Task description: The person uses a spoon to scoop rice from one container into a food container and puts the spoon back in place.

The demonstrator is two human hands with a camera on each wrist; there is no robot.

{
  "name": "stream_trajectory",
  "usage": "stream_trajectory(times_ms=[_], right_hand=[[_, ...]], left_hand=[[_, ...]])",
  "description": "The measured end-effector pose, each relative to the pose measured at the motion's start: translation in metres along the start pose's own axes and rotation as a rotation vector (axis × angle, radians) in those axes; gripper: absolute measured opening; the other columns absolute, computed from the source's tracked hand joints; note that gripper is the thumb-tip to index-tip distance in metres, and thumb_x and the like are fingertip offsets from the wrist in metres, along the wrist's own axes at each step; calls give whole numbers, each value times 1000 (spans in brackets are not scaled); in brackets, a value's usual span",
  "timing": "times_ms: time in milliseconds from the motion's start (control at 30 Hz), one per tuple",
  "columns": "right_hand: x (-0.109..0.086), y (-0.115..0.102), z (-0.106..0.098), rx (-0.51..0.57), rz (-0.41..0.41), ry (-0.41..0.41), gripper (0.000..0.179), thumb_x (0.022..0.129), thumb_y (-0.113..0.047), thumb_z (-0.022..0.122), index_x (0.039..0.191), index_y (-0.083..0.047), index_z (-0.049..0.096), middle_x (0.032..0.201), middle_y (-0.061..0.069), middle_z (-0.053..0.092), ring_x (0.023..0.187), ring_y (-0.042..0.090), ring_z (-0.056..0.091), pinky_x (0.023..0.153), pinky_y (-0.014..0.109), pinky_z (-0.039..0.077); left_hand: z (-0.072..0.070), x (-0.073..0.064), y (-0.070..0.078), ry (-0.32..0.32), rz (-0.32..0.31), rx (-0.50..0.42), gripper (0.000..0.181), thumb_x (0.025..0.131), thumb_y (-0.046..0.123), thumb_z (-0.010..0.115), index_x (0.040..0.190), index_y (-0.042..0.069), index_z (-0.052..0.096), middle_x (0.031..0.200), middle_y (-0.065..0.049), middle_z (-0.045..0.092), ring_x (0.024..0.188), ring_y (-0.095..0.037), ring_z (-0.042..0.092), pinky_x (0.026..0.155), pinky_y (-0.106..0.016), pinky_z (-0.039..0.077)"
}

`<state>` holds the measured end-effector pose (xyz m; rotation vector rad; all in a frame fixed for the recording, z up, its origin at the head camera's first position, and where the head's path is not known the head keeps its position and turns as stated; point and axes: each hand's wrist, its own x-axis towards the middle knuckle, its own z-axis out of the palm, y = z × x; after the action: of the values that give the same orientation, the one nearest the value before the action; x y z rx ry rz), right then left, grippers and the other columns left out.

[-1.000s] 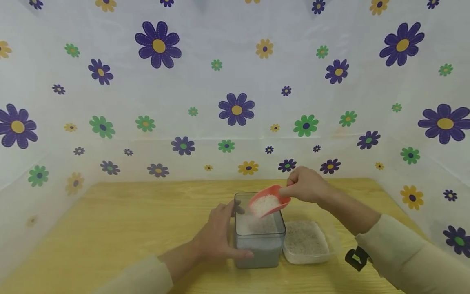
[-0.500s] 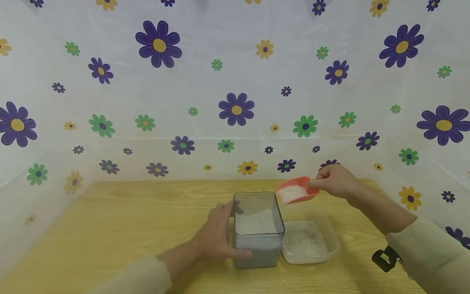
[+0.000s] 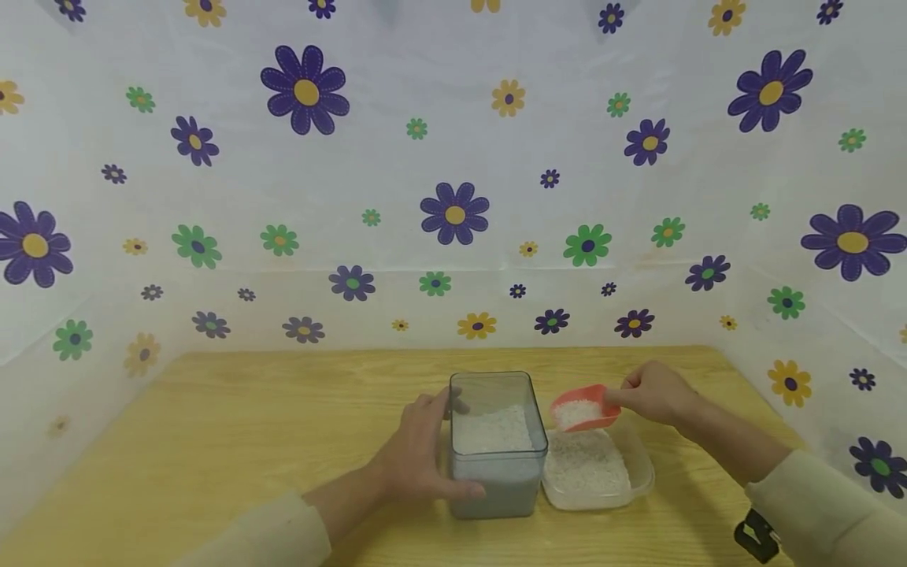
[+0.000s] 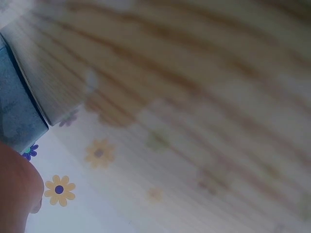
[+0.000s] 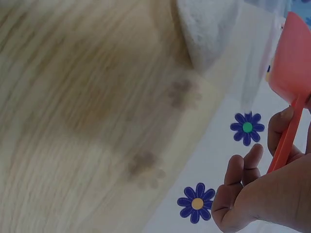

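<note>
A see-through grey storage container (image 3: 496, 484), part full of white rice (image 3: 499, 429), stands upright on the table. My left hand (image 3: 421, 453) holds its left side, thumb across the front and fingertips round the back corner. My right hand (image 3: 659, 394) grips the handle of a red scoop (image 3: 598, 417), which bears a heap of rice (image 3: 576, 413). The scoop hangs above the far part of a clear plastic tub (image 3: 643, 472) of rice. In the right wrist view, the scoop (image 5: 293, 63) tilts upward from the right hand (image 5: 265, 191). The left wrist view catches only part of the left hand (image 4: 19, 189).
The wooden table (image 3: 283, 417) extends left of the container. A white flowered sheet (image 3: 383, 173) hangs behind and along both sides. The tub stands close against the container's right side. A black clip (image 3: 757, 535) hangs by the right sleeve.
My right hand has carried the rice-laden scoop rightward from over the grey container, then lowered it over the tub. My left hand has stayed on the container.
</note>
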<state>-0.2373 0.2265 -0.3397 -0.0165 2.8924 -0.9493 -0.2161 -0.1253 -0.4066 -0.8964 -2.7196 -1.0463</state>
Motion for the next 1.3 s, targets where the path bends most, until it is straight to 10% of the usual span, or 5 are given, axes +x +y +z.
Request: stream_trajectory(times_ms=[900,1067,1300], right_hand=[[-3,-6,25,-66,-64,-60,38,84,-31,67,54,-11,56,55,-6,37,57,11,30,54,26,25],[-6,-9,21,-197,-115,-2,37,83,-35,66,58,-8,64,80,3,62,74,22,49,65,44,38],[-8,-14,15,-281,-126,35,30,83,-35,65,80,-6,72,115,21,53,109,43,42,81,61,32]], left_hand=[[0,-1,1,-2,5,2,113,62,67,82,149,12,35,135,2,52,122,-22,43,104,-52,40],[0,-1,1,-2,5,-6,114,62,67,82,149,12,35,135,2,52,122,-22,43,103,-52,40],[1,-1,0,0,11,-9,113,62,67,82,149,11,35,135,1,52,122,-22,43,103,-52,40]])
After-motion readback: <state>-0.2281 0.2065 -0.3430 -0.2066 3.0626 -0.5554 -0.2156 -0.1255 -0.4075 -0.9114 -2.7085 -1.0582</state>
